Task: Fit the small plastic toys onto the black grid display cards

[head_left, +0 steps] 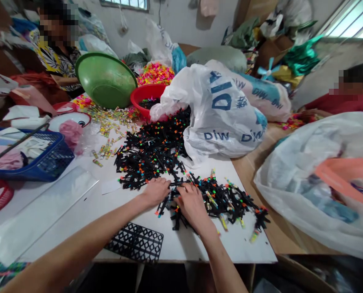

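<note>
A heap of small black plastic toy pieces [152, 148] with orange, green and blue tips covers the middle of the white table. A second, looser heap of the same pieces [227, 199] spreads to the right, mixed with small yellow printed tubes [212, 199]. My left hand [157, 191] is at the front edge of the bigger heap, its fingers bent together among the pieces; what they hold is hidden. My right hand [192, 199] lies palm down over pieces of the looser heap, fingers stretched and slightly apart. A black plastic grid tray [135, 243] lies at the table's front edge.
White printed bags [221, 114] stand behind the heaps, beside a red basin [145, 94] and a tilted green basin [106, 79]. A blue basket [50, 158] and clear plastic sheet [47, 211] lie left. An open white sack [291, 175] stands right. Two people sit across.
</note>
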The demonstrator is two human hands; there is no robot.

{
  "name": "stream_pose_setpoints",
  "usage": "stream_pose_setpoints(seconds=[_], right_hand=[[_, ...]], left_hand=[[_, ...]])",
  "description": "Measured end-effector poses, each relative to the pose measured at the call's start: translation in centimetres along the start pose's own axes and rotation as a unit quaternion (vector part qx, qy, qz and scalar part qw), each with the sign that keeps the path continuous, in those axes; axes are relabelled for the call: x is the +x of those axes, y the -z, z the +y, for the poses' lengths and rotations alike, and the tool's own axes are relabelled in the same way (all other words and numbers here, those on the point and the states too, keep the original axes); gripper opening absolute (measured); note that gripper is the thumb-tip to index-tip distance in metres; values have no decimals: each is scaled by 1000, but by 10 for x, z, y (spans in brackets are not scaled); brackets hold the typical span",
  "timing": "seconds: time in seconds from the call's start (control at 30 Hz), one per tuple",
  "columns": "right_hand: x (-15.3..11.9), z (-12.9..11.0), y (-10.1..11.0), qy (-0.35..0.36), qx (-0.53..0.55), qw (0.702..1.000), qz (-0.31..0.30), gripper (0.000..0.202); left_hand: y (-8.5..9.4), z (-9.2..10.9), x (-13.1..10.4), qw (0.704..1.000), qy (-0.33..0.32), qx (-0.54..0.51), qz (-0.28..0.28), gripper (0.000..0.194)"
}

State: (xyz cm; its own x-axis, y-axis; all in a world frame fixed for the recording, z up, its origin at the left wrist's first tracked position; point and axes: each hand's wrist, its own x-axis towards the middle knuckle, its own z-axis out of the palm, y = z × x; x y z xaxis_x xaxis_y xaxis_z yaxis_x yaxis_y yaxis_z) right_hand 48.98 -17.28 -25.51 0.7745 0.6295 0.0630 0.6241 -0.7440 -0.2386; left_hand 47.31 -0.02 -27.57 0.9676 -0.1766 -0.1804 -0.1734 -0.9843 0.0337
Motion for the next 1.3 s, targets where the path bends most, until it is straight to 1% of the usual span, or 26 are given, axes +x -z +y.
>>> stream_pose_setpoints(seconds=[0.03, 0.1, 0.17, 0.2, 0.27, 0.3, 0.37, 0.43, 0.5, 0.57, 0.6, 0.63, 0.67, 0.7, 0.73, 0.8, 0.83, 0.87, 0.93, 1.0, 1.07, 1.13, 1.2, 1.27, 1.3], right_hand=[[-7, 1, -5, 0, -3, 1000, 9, 34], [-32, 11, -16, -3, -21, 999, 25, 53], [-64, 32, -27, -4, -51, 998, 29, 67], [-77, 45, -32, -3, -63, 998, 31, 70], [-96, 76, -39, 2, -78, 996, 38, 69], [-101, 92, -40, 6, -81, 996, 41, 67], [-101, 121, -40, 12, -85, 995, 44, 64], [-96, 142, -33, 13, -93, 995, 40, 62], [-95, 152, -20, 5, -99, 995, 34, 60], [-102, 153, -5, -15, -92, 995, 30, 53], [-109, 153, 3, -37, -84, 995, 32, 47], [-118, 152, 10, -72, -75, 994, 40, 40], [-130, 153, 17, -124, -65, 989, 53, 35], [-142, 155, 23, -190, -55, 978, 69, 33], [-156, 158, 28, -261, -42, 961, 85, 32], [-182, 165, 34, -384, -17, 918, 101, 33], [-192, 168, 35, -421, -8, 902, 99, 32], [-198, 170, 35, -437, -3, 895, 90, 31], [-200, 172, 32, -426, -5, 902, 65, 29], [-189, 169, 27, -397, -9, 917, 47, 27], [-174, 164, 20, -373, -9, 927, 39, 26], [-162, 158, 14, -343, -11, 939, 33, 25], [-155, 150, 8, -308, -8, 951, 27, 23], [-153, 139, 3, -283, -9, 959, 23, 22], [-153, 133, 1, -279, -11, 960, 18, 21]], left_hand=[[-10, 4, -10, 1000, 10, -16, 21, 41], [-30, 14, -23, 996, 24, -53, 61, 56], [-46, 26, -26, 992, 27, -84, 85, 67], [-51, 34, -24, 992, 27, -92, 88, 67], [-55, 52, -13, 991, 31, -101, 86, 63], [-55, 60, -7, 991, 31, -104, 81, 60], [-51, 76, 6, 991, 22, -107, 70, 58], [-48, 86, 12, 991, 8, -111, 70, 57], [-47, 89, 9, 990, 6, -116, 78, 52], [-48, 86, 0, 989, 16, -117, 84, 47], [-49, 82, -6, 990, 20, -114, 84, 45], [-49, 79, -11, 990, 22, -109, 84, 44], [-49, 75, -16, 991, 20, -103, 85, 43], [-47, 71, -20, 991, 16, -97, 90, 42], [-45, 67, -24, 991, 9, -93, 97, 41], [-40, 62, -31, 988, -9, -93, 120, 40], [-37, 59, -35, 986, -19, -98, 132, 40], [-35, 57, -39, 984, -31, -104, 140, 39], [-33, 50, -49, 982, -55, -118, 138, 37], [-35, 39, -61, 982, -80, -124, 121, 35], [-38, 22, -76, 983, -95, -118, 108, 34], [-42, 2, -92, 983, -91, -109, 113, 35], [-44, -17, -104, 983, -72, -104, 130, 37], [-43, -27, -111, 983, -53, -105, 141, 39], [-42, -28, -111, 983, -50, -106, 141, 40]])
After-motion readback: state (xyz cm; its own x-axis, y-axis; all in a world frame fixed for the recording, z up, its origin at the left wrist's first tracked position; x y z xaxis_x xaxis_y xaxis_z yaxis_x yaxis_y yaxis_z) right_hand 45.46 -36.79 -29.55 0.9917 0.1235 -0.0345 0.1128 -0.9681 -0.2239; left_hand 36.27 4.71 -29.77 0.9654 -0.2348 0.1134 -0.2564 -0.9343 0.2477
